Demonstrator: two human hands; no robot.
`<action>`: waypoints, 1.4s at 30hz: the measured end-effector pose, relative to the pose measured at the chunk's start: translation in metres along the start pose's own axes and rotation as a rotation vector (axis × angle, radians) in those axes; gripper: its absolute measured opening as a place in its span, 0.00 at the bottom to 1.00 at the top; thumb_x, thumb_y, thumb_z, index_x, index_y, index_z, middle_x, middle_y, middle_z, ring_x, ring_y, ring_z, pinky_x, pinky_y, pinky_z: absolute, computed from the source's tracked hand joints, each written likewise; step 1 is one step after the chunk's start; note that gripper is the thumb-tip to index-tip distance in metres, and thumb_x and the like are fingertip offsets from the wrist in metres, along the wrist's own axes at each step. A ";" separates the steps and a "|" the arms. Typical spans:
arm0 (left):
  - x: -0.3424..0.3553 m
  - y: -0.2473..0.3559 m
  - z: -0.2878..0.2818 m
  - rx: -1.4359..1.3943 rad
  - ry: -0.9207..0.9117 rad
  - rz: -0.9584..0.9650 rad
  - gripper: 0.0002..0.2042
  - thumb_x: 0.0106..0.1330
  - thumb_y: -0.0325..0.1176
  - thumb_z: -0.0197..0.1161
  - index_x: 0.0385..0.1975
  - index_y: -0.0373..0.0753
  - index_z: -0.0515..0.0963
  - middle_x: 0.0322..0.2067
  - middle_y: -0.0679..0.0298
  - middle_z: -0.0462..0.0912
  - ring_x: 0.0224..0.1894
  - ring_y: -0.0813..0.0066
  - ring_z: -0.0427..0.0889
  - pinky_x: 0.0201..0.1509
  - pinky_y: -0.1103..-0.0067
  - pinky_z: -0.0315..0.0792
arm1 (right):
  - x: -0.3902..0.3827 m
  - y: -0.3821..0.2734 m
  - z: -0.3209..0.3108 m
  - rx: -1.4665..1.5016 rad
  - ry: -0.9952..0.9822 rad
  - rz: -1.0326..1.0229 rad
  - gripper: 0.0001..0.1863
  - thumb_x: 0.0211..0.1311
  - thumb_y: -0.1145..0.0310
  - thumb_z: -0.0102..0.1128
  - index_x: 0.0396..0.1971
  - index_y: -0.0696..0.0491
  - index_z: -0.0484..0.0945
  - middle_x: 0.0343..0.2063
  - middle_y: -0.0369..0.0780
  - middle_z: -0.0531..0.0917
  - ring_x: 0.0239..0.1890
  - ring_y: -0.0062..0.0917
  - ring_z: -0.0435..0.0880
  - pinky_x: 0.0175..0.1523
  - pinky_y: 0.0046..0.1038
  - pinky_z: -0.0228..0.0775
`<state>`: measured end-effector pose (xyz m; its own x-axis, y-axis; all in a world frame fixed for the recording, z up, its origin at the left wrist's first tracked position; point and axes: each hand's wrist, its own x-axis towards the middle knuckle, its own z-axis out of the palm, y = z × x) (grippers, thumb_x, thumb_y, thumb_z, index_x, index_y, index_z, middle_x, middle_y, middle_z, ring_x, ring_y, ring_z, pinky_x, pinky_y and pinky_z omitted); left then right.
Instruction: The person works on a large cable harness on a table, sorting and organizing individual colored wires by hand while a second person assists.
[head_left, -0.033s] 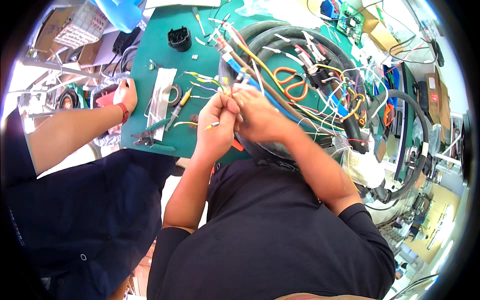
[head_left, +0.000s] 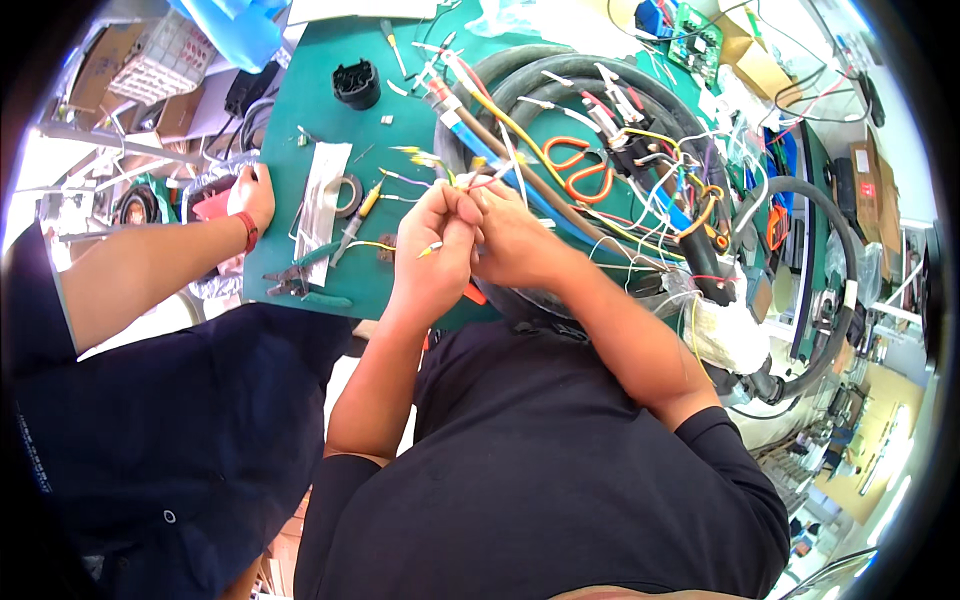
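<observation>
Close together over the green table, both my hands hold thin wires at the front of a thick black cable coil [head_left: 686, 108]. My left hand [head_left: 432, 225] is closed, thumb against curled fingers, and a yellow-tipped wire end [head_left: 430, 249] pokes out of it. Touching it, my right hand [head_left: 515, 235] pinches among the same wires. Several yellow-tipped wires [head_left: 424, 159] fan out beyond my fingertips. The exact grip point is hidden by the fingers. Left of my hands lie a yellow-handled screwdriver [head_left: 371, 197] and a roll of black tape [head_left: 355, 190].
Green-handled pliers [head_left: 325, 299] lie near the front edge. Orange-handled scissors [head_left: 603, 190] rest inside the coil. A black round connector housing [head_left: 356, 84] stands farther back. At the left, another person's hand [head_left: 257, 195] touches a foil-wrapped item.
My right hand has turned slightly, and the wire tips past my fingers have shifted. The view has moved a little; the other person's hand stays in place.
</observation>
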<state>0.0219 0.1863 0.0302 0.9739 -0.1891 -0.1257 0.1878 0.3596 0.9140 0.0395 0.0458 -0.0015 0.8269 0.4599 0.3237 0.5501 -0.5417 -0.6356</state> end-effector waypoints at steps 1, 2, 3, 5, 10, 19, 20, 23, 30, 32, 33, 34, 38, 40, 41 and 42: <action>0.002 0.007 0.002 0.028 -0.012 -0.037 0.06 0.67 0.20 0.45 0.29 0.38 0.68 0.28 0.64 0.73 0.23 0.87 0.68 0.26 0.88 0.64 | 0.002 0.002 0.003 0.032 0.012 0.035 0.18 0.51 0.75 0.59 0.45 0.56 0.72 0.37 0.46 0.78 0.44 0.43 0.75 0.51 0.39 0.67; 0.005 0.015 0.005 0.019 -0.029 -0.050 0.06 0.67 0.21 0.48 0.29 0.39 0.69 0.27 0.67 0.76 0.24 0.85 0.72 0.27 0.88 0.67 | 0.003 0.003 0.004 0.064 0.024 0.068 0.15 0.53 0.74 0.59 0.42 0.57 0.72 0.34 0.46 0.78 0.41 0.43 0.76 0.47 0.39 0.68; 0.007 0.022 0.008 0.075 -0.037 0.020 0.05 0.67 0.21 0.48 0.31 0.38 0.69 0.29 0.65 0.77 0.25 0.84 0.73 0.27 0.87 0.67 | 0.006 0.000 0.005 0.092 0.087 0.097 0.12 0.55 0.73 0.58 0.39 0.57 0.72 0.31 0.45 0.77 0.38 0.43 0.76 0.44 0.39 0.68; 0.011 0.041 0.016 0.184 -0.054 0.161 0.03 0.67 0.22 0.50 0.34 0.37 0.71 0.35 0.61 0.79 0.27 0.83 0.77 0.27 0.87 0.67 | 0.010 -0.004 0.006 0.152 0.210 0.153 0.07 0.59 0.71 0.57 0.33 0.57 0.72 0.25 0.44 0.75 0.32 0.43 0.76 0.37 0.39 0.68; 0.022 0.093 0.007 0.321 0.291 0.560 0.16 0.68 0.28 0.55 0.54 0.32 0.68 0.50 0.58 0.76 0.47 0.70 0.78 0.40 0.80 0.74 | 0.022 -0.018 -0.022 0.745 0.125 0.511 0.19 0.72 0.58 0.46 0.28 0.55 0.77 0.14 0.31 0.71 0.17 0.12 0.70 0.23 0.22 0.60; 0.011 0.011 0.018 -0.109 0.093 -0.041 0.13 0.64 0.30 0.64 0.43 0.30 0.74 0.32 0.59 0.81 0.33 0.76 0.80 0.39 0.82 0.73 | -0.007 -0.018 -0.028 1.066 0.050 0.620 0.21 0.71 0.58 0.49 0.22 0.56 0.77 0.16 0.31 0.73 0.19 0.13 0.69 0.25 0.19 0.60; 0.012 0.005 0.017 -0.131 0.114 -0.048 0.11 0.64 0.29 0.64 0.41 0.30 0.74 0.31 0.60 0.81 0.31 0.77 0.79 0.37 0.82 0.73 | -0.011 -0.019 -0.032 1.101 0.039 0.638 0.21 0.71 0.58 0.49 0.21 0.56 0.77 0.16 0.31 0.73 0.19 0.13 0.69 0.25 0.19 0.60; 0.015 0.000 0.016 -0.183 0.149 -0.049 0.08 0.63 0.28 0.65 0.36 0.31 0.75 0.29 0.61 0.81 0.27 0.80 0.78 0.33 0.83 0.73 | -0.016 -0.024 -0.034 1.077 0.026 0.676 0.20 0.71 0.59 0.50 0.23 0.57 0.78 0.17 0.31 0.73 0.20 0.11 0.67 0.26 0.18 0.58; 0.014 0.002 0.010 -0.375 -0.011 -0.068 0.07 0.66 0.31 0.61 0.37 0.34 0.76 0.29 0.60 0.80 0.29 0.72 0.79 0.28 0.76 0.75 | -0.020 -0.025 -0.024 1.062 0.091 0.560 0.18 0.71 0.61 0.49 0.28 0.57 0.80 0.19 0.30 0.74 0.23 0.11 0.68 0.28 0.18 0.60; 0.012 0.001 0.008 -0.462 -0.086 -0.101 0.07 0.67 0.32 0.60 0.37 0.35 0.76 0.31 0.59 0.80 0.28 0.72 0.79 0.27 0.74 0.76 | -0.021 -0.024 -0.021 1.090 0.104 0.525 0.18 0.72 0.61 0.48 0.29 0.57 0.80 0.20 0.30 0.74 0.24 0.11 0.69 0.29 0.18 0.60; 0.012 -0.001 0.008 -0.476 -0.090 -0.103 0.06 0.68 0.32 0.59 0.36 0.35 0.77 0.30 0.59 0.81 0.27 0.72 0.78 0.26 0.73 0.76 | -0.022 -0.025 -0.021 1.091 0.109 0.520 0.18 0.72 0.60 0.48 0.30 0.57 0.80 0.20 0.30 0.74 0.24 0.11 0.69 0.30 0.18 0.60; 0.012 -0.002 0.008 -0.490 -0.094 -0.106 0.06 0.69 0.32 0.58 0.36 0.35 0.77 0.30 0.58 0.81 0.26 0.73 0.77 0.24 0.73 0.76 | -0.023 -0.024 -0.020 1.093 0.114 0.515 0.18 0.72 0.60 0.48 0.31 0.57 0.80 0.20 0.30 0.74 0.24 0.11 0.69 0.31 0.19 0.61; 0.012 -0.002 0.009 -0.458 -0.161 -0.068 0.07 0.69 0.31 0.57 0.37 0.34 0.77 0.32 0.58 0.80 0.27 0.74 0.76 0.25 0.73 0.76 | -0.028 -0.020 -0.019 1.149 0.128 0.503 0.19 0.73 0.59 0.46 0.32 0.57 0.80 0.20 0.31 0.75 0.25 0.11 0.69 0.32 0.18 0.61; 0.014 -0.004 0.009 -0.436 -0.185 -0.025 0.07 0.69 0.31 0.56 0.37 0.33 0.76 0.33 0.58 0.80 0.27 0.75 0.77 0.25 0.73 0.76 | -0.027 -0.020 -0.019 1.166 0.138 0.492 0.19 0.73 0.58 0.46 0.33 0.57 0.80 0.20 0.31 0.75 0.25 0.11 0.69 0.32 0.18 0.60; 0.015 -0.004 0.010 -0.420 -0.187 -0.008 0.07 0.69 0.31 0.56 0.37 0.33 0.76 0.33 0.58 0.80 0.27 0.75 0.77 0.25 0.74 0.76 | -0.027 -0.019 -0.019 1.158 0.131 0.494 0.19 0.73 0.58 0.46 0.33 0.57 0.80 0.20 0.31 0.75 0.25 0.11 0.69 0.32 0.18 0.60; 0.015 -0.003 0.011 -0.403 -0.189 0.010 0.07 0.70 0.30 0.56 0.37 0.33 0.76 0.34 0.58 0.80 0.27 0.75 0.77 0.25 0.74 0.77 | -0.027 -0.018 -0.019 1.152 0.124 0.495 0.19 0.73 0.58 0.46 0.33 0.56 0.80 0.20 0.31 0.74 0.25 0.11 0.69 0.32 0.18 0.60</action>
<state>0.0342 0.1728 0.0295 0.9425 -0.3340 -0.0109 0.2498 0.6824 0.6870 0.0095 0.0294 0.0143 0.9547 0.2803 -0.1000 -0.1908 0.3187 -0.9285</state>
